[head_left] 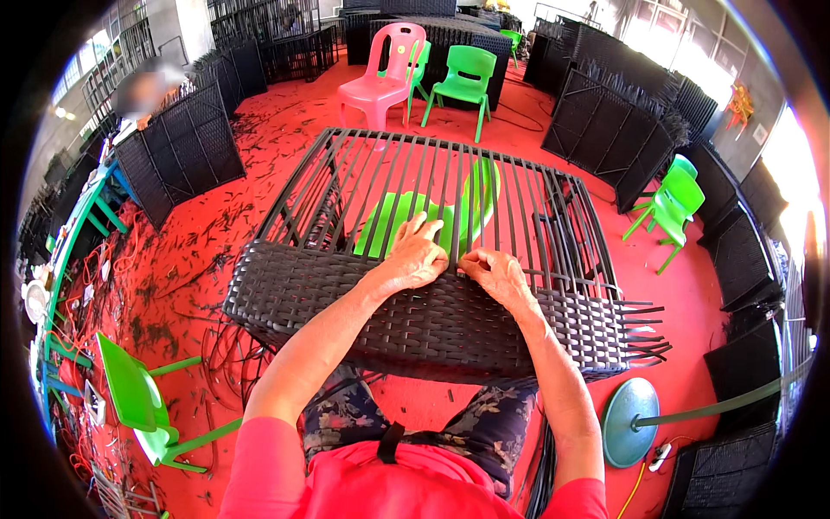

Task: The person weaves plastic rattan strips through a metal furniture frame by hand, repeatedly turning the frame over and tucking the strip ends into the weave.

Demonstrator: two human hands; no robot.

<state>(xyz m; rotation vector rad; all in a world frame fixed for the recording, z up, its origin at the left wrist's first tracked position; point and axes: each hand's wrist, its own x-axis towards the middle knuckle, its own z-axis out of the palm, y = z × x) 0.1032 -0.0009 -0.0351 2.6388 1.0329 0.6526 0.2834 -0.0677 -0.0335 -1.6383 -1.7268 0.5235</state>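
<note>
"Where's the black frame (441, 333)?"
"Before the person, partly woven, above the red floor (670, 311)."
"The hands?"
"Left hand (418, 257): fingers loosely spread over it. Right hand (501, 277): fingertips pinched at the weave (285, 277); their hold is unclear."

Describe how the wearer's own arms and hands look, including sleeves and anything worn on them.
The left hand and right hand are ungloved. The left forearm and right forearm are uncovered, with no watch or bracelet visible. The left sleeve and right sleeve are short and pinkish red. Any rings are too small to make out.
</note>
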